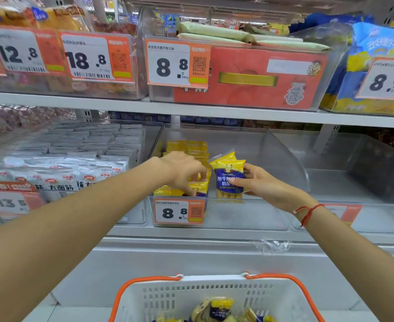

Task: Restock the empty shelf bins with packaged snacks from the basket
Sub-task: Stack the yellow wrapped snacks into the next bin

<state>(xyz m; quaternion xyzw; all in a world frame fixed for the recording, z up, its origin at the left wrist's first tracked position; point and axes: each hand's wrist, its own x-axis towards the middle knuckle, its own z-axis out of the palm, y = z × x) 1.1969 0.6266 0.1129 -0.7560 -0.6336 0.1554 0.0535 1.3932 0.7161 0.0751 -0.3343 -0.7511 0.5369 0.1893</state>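
Left hand (182, 171): reaches into the clear plastic shelf bin (282, 159) on the middle shelf, palm down, fingers curled onto the yellow-and-blue snack packets (197, 185) stacked in the bin's left portion. Whether the fingers actually grip a packet or only press on it cannot be told.

Right hand (261, 184): holds a small bunch of upright snack packs (229, 178), yellow tops and blue label panels, with the thumb across the front and the fingers behind. These packs stand just right of the stacked row, inside the same bin, their lower edges at or near the bin floor. A red string bracelet (307, 211) circles the right wrist.

The right portion of the bin holds no packets. An orange price tag (178, 212) reading 8.8 is fixed on the bin's front wall.

White basket (214, 296) with orange handles: at the bottom of the view, below the shelf, with more of the same snack packets (220, 309) inside.

Neighbouring bin to the left: white packaged snacks (59, 168).
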